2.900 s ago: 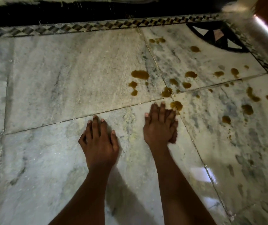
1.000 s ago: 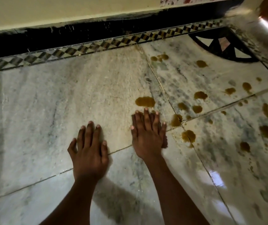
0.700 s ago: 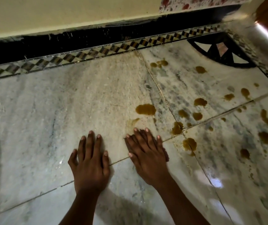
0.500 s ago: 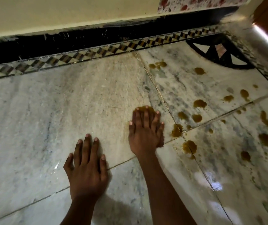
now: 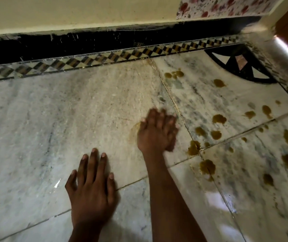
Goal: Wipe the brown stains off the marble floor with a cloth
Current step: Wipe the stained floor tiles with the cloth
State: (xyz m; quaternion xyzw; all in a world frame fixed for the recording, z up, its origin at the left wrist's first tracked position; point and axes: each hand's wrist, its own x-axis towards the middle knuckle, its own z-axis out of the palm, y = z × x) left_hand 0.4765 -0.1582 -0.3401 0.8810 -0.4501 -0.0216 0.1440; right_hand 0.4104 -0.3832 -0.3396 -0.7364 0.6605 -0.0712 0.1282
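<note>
On the marble floor [image 5: 35, 123], left to right:
Left hand [image 5: 91, 186]: mine, spread flat, holding nothing, bracing me.
Right hand [image 5: 157, 131]: fingers flat, pressing the cloth [image 5: 172, 145], mostly hidden underneath.
Smear [image 5: 134, 131]: needs firmer, overlapping passes.
Brown stains [image 5: 207, 166]: rightward, untouched; I should work toward them.

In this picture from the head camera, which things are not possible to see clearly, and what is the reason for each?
- Cloth: hidden under the right hand, which is blurred by motion.
- Stain being wiped: only a pale smear shows beside that hand; the rest is covered.
- Black floor inlay: its far part lies in shadow at the corner.
- Floor under the left hand: covered by the palm.
- Flowered strip: cut off by the top edge.
</note>
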